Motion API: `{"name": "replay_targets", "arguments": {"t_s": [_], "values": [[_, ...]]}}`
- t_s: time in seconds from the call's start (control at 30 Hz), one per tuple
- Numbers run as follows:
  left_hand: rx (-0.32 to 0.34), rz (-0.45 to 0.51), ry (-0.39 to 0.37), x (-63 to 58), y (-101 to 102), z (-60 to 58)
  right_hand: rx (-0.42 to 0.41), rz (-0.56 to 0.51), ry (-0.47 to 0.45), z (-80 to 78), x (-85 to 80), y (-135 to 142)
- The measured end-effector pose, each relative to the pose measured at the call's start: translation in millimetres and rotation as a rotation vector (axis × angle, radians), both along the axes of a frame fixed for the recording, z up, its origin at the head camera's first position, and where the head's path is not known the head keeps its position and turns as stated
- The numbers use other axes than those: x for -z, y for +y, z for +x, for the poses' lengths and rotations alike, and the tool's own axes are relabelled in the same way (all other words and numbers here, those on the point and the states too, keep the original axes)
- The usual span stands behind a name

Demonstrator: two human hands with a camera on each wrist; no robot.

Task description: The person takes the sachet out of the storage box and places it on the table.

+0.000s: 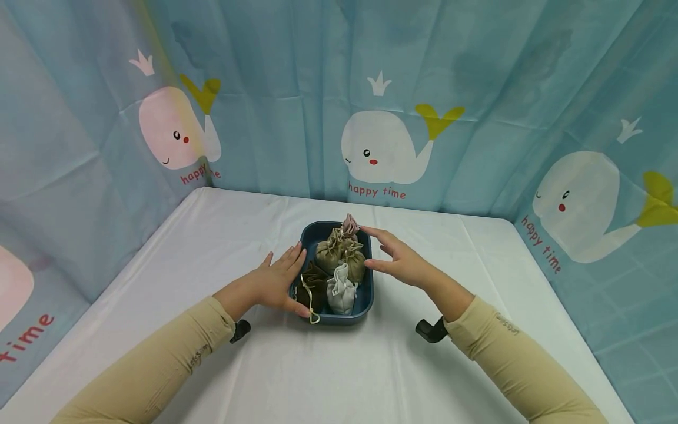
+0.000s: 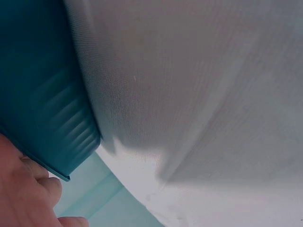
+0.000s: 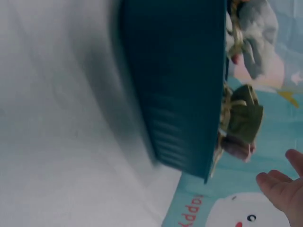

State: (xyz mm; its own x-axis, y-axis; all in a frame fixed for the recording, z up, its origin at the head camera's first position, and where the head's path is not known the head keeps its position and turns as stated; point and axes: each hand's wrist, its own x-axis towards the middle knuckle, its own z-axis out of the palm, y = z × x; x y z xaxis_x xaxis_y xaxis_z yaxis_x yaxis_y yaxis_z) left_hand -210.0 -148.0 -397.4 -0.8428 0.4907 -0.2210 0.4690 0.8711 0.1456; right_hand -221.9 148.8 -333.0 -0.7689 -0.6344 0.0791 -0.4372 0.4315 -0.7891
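Observation:
A dark blue rectangular bin (image 1: 344, 320) on the white table holds several small drawstring pouches. At its back is a mauve pouch (image 1: 350, 227); two olive pouches (image 1: 328, 254) fill the middle. A dark brown pouch (image 1: 313, 288) and a light grey pouch (image 1: 341, 293) sit in front, a pale cord hanging over the near rim. My left hand (image 1: 272, 282) rests along the bin's left rim, fingers straight and thumb spread toward the front corner. Beside the right rim, my right hand (image 1: 405, 262) has its fingers extended and holds nothing; the right wrist view shows its fingertips apart from the bin.
White cloth covers the table (image 1: 339, 377). A light blue curtain (image 1: 275, 135) with printed whales stands behind and along both sides. Black wrist mounts (image 1: 431, 331) show under both wrists.

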Motion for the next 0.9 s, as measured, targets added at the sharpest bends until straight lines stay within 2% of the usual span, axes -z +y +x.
{"name": "replay_targets", "arguments": {"t_s": [0.13, 0.4, 0.57, 0.8, 0.9], "values": [[0.002, 0.006, 0.0, -0.1, -0.1, 0.0, -0.05, -0.01, -0.012, 11.5, -6.3, -10.0], [0.003, -0.01, 0.011, 1.2, -0.2, -0.4, -0.089, 0.013, -0.043, 16.4, -0.3, -20.0], [0.005, -0.003, 0.012, 1.0, 0.0, -0.5, -0.127, -0.012, -0.023, 15.1, 7.9, -23.5], [0.004, -0.013, 0.02, 1.8, -0.2, -0.8, -0.15, -0.03, 0.024, 2.4, 33.9, -23.0], [0.005, -0.012, 0.021, 0.8, 0.2, -0.4, -0.154, -0.025, 0.028, 1.5, 37.1, -23.0]]}}
